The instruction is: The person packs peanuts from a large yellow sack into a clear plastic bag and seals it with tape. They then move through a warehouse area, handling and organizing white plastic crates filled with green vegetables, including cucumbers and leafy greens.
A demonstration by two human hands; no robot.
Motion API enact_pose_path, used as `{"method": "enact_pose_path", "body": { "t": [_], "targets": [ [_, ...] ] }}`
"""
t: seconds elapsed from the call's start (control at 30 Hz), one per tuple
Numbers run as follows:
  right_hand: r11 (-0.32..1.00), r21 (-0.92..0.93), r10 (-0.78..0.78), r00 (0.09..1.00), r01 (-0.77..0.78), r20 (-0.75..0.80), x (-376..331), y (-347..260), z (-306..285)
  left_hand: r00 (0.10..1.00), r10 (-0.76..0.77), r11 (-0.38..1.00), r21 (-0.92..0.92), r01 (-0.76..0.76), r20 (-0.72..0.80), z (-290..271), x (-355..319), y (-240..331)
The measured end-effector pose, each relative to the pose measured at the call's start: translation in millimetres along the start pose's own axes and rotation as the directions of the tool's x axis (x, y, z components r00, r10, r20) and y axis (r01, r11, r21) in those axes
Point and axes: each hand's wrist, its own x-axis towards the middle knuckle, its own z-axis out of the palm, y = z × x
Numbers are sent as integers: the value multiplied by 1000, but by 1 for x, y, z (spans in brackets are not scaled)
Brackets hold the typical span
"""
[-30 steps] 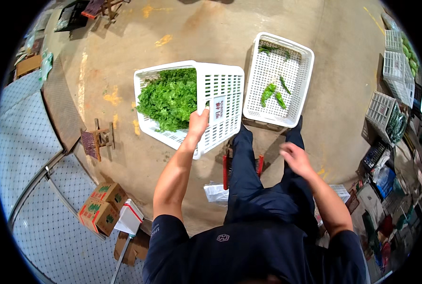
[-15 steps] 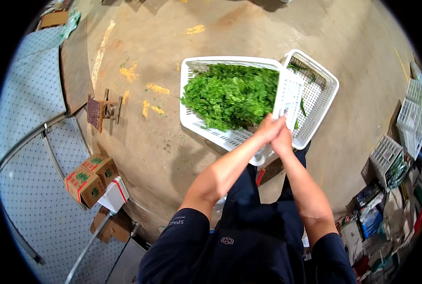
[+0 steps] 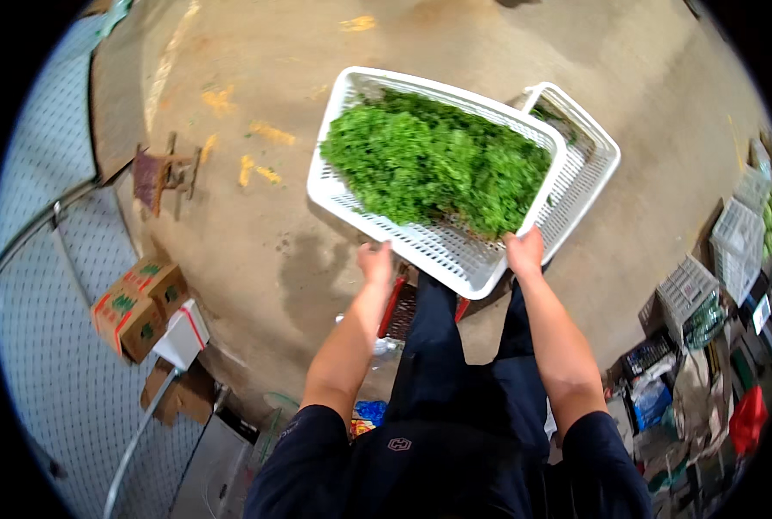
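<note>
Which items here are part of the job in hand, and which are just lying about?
In hand:
left hand and right hand, each with a grip on the near rim of the crate
greens in that crate
second crate, behind and partly under it

Lying about:
cartons
small stool
stacked crates
bags and clutter
</note>
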Motion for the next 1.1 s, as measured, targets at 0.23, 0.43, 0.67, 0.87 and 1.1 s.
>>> {"method": "enact_pose_path", "body": {
  "t": [0.23, 0.43, 0.67, 0.87, 1.1],
  "targets": [
    [963, -263, 4, 974, -65, -227, 3, -3, 22, 565, -302, 523, -362, 771, 768, 26, 110, -15],
    [964, 5, 267, 963, -267, -19, 11, 13, 2, 651, -219, 594, -431, 680, 726, 43, 117, -25],
    [940, 199, 278, 960, -276, 21, -15, 43, -79, 791, -278, 715, -433, 549, 544, 4, 26, 26],
    [915, 370, 192, 980, -163, -44, -106, 112, -172, 829, -104, 869, -356, 344, 549, -37, -141, 69],
    [756, 643, 401, 864, -124, -305, -275, 259, -275, 630, -9, 991, -77, 109, 777, 35, -356, 97]
  ]
}}
